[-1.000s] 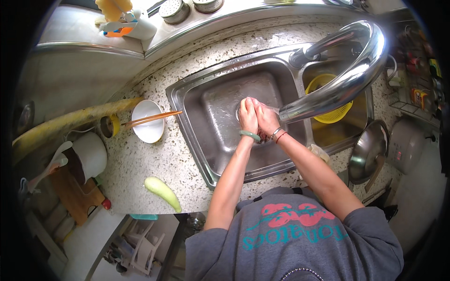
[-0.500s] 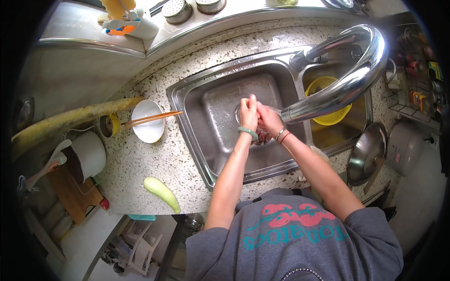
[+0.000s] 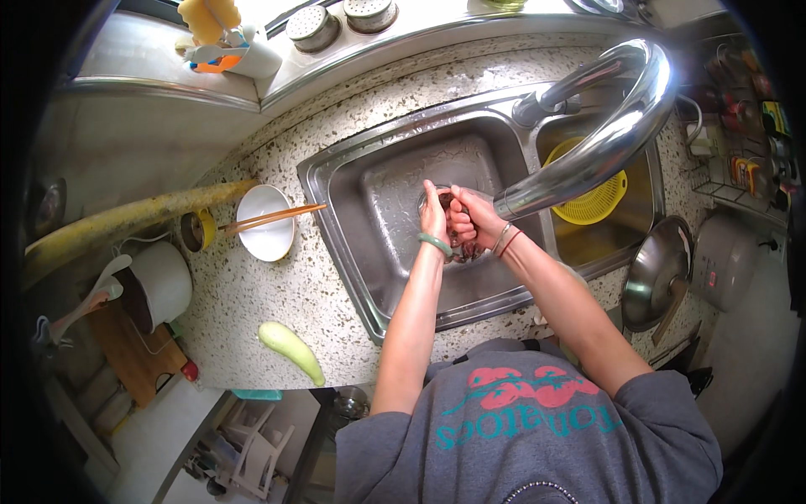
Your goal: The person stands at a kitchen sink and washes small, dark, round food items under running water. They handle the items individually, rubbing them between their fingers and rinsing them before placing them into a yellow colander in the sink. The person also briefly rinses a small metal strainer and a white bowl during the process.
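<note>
Both hands are over the left basin of the steel sink (image 3: 382, 202), close to the faucet outlet. My left hand (image 3: 433, 217), with a green bangle at its wrist, is stretched out nearly straight and turned on its edge. Beside it, my right hand (image 3: 472, 213) has its fingers curled in; whatever they close on is hidden. Dark reddish-brown wet pieces (image 3: 468, 251), whose kind I cannot make out, show below and between the hands. The chrome faucet (image 3: 588, 172) arches down from the right, its end next to my right hand.
A yellow strainer (image 3: 594, 200) stands in the right basin. On the counter to the left are a white bowl (image 3: 262, 239) with chopsticks (image 3: 281, 215) across it and a pale green gourd (image 3: 290, 351). A wok (image 3: 651, 290) leans at the right.
My hands were pressed together and have parted slightly. The left one has straightened, the right fingers now show curled, and dark pieces have come into sight between them.
</note>
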The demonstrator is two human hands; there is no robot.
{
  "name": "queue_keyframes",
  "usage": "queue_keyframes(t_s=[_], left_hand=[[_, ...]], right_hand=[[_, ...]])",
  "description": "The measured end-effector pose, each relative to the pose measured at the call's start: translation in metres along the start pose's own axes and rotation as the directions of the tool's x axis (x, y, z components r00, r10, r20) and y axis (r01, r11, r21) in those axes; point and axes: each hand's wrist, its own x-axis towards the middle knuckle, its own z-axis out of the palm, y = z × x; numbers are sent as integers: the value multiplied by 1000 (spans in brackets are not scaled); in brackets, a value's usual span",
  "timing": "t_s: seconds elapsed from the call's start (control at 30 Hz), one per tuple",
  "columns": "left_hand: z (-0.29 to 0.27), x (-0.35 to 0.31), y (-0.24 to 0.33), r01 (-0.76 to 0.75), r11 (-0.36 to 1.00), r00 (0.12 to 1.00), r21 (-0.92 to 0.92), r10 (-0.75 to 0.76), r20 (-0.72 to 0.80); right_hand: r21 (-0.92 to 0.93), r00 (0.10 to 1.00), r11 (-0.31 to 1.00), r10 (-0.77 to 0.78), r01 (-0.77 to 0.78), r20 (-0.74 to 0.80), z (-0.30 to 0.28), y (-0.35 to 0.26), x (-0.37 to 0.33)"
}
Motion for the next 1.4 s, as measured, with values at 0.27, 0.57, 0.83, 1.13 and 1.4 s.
queue_keyframes(t_s=[0.27,0.57,0.83,1.13,1.4], left_hand=[[5,-6,0,-210,801,954,560,294,-63],[17,-41,14,-516,518,799,682,579,163],[23,-34,15,-245,968,955,-53,250,157],[23,-19,7,-443,775,846,451,527,-76],[-15,36,-22,-524,721,828,453,556,73]], right_hand=[[-958,537,53,-836,282,112,26,17,6],[-26,957,974,-227,226,-179,2,10,14],[246,988,957,-137,152,-75,-10,6,19],[-467,894,882,-262,69,-364,-2,14,17],[-867,751,496,-590,48,-296,-4,30,32]])
